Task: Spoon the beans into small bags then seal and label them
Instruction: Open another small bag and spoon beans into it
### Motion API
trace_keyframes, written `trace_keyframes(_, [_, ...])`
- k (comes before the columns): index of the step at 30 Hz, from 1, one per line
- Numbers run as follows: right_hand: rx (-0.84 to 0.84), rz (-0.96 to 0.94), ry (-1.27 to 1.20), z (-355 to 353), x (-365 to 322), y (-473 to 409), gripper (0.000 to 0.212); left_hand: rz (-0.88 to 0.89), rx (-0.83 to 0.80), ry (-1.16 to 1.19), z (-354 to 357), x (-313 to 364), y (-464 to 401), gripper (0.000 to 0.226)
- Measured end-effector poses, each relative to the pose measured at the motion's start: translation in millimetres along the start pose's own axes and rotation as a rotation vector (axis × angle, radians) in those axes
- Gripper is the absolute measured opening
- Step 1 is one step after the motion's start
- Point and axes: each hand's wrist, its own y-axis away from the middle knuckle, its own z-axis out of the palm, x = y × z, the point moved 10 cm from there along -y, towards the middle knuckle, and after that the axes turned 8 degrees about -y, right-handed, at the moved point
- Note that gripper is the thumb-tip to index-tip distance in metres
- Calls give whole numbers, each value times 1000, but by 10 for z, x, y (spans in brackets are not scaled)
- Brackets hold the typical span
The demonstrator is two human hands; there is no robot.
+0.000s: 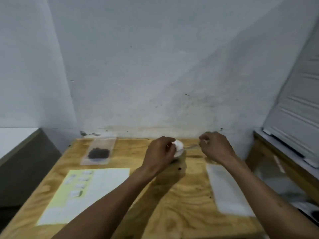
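The picture is blurred. My left hand (159, 152) grips a small white bowl (179, 146) at the far middle of the wooden table (181, 213). My right hand (214, 146) pinches the handle of a metal spoon (190, 147), whose tip reaches the bowl. A clear small bag (98, 150) with dark beans in it lies flat at the far left. A sheet of labels (82, 194) lies at the near left. One loose bean (179, 168) sits on the wood below the bowl.
A stack of clear empty bags (227, 190) lies at the right under my right forearm. The table stands against a grey wall (155, 66). A second wooden surface (279, 161) with a white device stands to the right.
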Motion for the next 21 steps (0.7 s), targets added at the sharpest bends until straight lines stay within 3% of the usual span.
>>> trace_keyframes(2, [-91, 152, 118, -41, 557, 149, 30, 39, -185, -42, 554, 308, 102, 38])
trace_keyframes(5, [-224, 331, 221, 0, 1118, 435, 32, 18, -499, -232, 1300, 573, 307, 73])
trace_keyframes(8, [-249, 387, 203, 49, 1349, 578, 34, -21, -659, -430, 1643, 655, 449, 80])
trace_keyframes(13, [-25, 338, 109, -155, 1389, 551, 42, -99, -681, -479, 1699, 657, 439, 76])
trace_keyframes(16, [38, 364, -141, -228, 1454, 507, 33, -136, -638, -430, 1681, 621, 433, 89])
trace_keyframes(19, [62, 384, -502, -222, 1554, 465, 24, -216, -505, -197, 1567, 603, 417, 115])
trace_keyframes(21, [76, 396, -670, -224, 1581, 453, 23, -330, -381, 96, 1413, 570, 407, 111])
